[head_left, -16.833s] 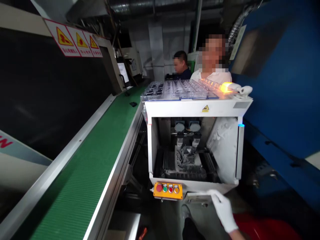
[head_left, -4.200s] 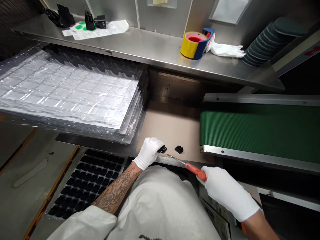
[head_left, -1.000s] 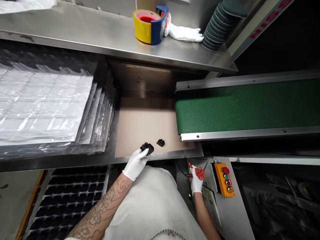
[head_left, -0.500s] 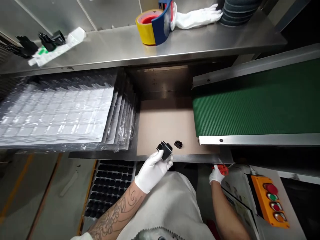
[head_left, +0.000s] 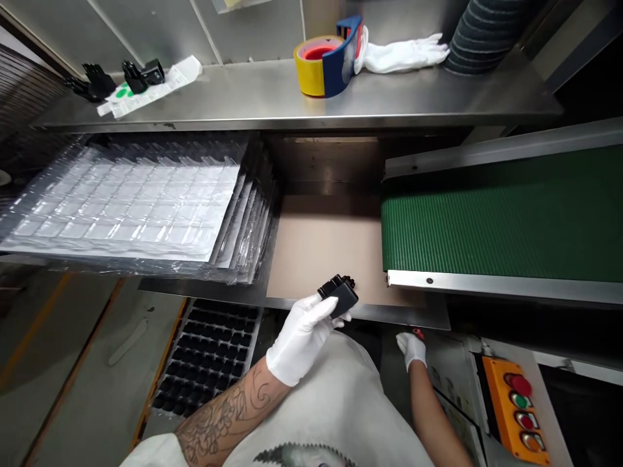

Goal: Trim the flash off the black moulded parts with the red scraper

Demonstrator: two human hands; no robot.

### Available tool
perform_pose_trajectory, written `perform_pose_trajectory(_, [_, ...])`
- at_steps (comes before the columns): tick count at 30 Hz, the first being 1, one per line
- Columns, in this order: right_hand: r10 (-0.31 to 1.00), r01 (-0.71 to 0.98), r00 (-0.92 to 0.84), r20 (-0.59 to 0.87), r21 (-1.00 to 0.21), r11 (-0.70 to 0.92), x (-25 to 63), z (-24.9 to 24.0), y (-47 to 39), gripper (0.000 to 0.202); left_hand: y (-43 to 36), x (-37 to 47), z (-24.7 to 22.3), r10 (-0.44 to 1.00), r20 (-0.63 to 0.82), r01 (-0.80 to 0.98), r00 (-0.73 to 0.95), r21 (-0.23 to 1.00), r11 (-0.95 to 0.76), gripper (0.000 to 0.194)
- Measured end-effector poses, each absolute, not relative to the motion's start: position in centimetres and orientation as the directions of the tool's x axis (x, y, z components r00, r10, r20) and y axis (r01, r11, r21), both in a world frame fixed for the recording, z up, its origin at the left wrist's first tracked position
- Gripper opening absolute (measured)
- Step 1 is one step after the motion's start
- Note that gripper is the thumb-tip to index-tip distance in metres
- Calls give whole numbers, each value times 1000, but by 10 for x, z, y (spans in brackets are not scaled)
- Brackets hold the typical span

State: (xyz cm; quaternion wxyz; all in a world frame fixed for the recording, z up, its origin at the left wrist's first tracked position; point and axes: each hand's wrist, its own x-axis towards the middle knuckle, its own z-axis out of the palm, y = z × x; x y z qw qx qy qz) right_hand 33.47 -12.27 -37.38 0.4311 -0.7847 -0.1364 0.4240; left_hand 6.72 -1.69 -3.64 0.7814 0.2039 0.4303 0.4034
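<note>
My left hand (head_left: 302, 334), in a white glove, grips a black plastic part (head_left: 343, 298) above the front edge of the brown board (head_left: 324, 243). Behind that part, a small black piece (head_left: 349, 281) is partly hidden. Off to the right and lower, my right hand (head_left: 411, 348), also gloved, is beside a red object (head_left: 418, 333) at the edge of the metal cabinet. Its fingers are small in view, and whether they hold anything is unclear.
Stacked clear plastic trays (head_left: 131, 207) lie left of the board; a green conveyor belt (head_left: 501, 220) is on the right. A metal shelf (head_left: 243, 97) behind bears yellow tape (head_left: 310, 76) and a white glove (head_left: 403, 55). An orange button box (head_left: 516, 410) stands lower right.
My left hand has shifted slightly right, and the black part in it is turned and now overlaps the small piece. My right hand has moved left, away from the red object.
</note>
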Motion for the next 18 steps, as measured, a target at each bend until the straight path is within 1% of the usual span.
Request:
perform_pose_trajectory(3, [571, -228, 570, -591, -782, -580, 318, -337, -131, 38, -18, 66, -31, 826, -469, -433, 311, 704, 563, 25])
perform_pose_trajectory(5, [603, -249, 574, -553, -820, -515, 300, -302, -133, 39, -18, 63, -28, 847, -416, -425, 330, 736, 527, 25])
perform_pose_trajectory(7, [652, -247, 584, -484, -871, -425, 278, -257, -131, 41, -18, 60, -26, 858, -354, -404, 372, 771, 492, 24])
perform_pose_trajectory(9, [708, -241, 575, -410, -912, -333, 255, -203, -125, 36, -19, 56, -25, 844, -311, -361, 437, 799, 481, 27])
perform_pose_trajectory(11, [772, -352, 542, -332, -924, -151, 235, -148, -118, 25, -21, 54, -25, 816, -274, -318, 509, 821, 475, 34])
perform_pose_trajectory(12, [805, -391, 513, -298, -916, -90, 227, -123, -115, 23, -21, 54, -25, 802, -245, -295, 545, 839, 457, 37])
perform_pose_trajectory(13, [842, -422, 466, -270, -905, -57, 220, -101, -113, 22, -22, 54, -24, 795, -198, -277, 573, 867, 415, 38])
perform_pose_trajectory(15, [900, -476, 366, -238, -878, -38, 210, -69, -113, 30, -21, 55, -23, 796, -45, -270, 604, 928, 258, 38])
perform_pose_trajectory(16, [919, -501, 320, -231, -864, -42, 207, -58, -114, 38, -19, 55, -22, 788, 50, -282, 614, 946, 160, 37])
perform_pose_trajectory(18, [937, -543, 261, -234, -838, -57, 202, -44, -120, 59, -14, 56, -22, 740, 231, -327, 632, 945, -15, 31])
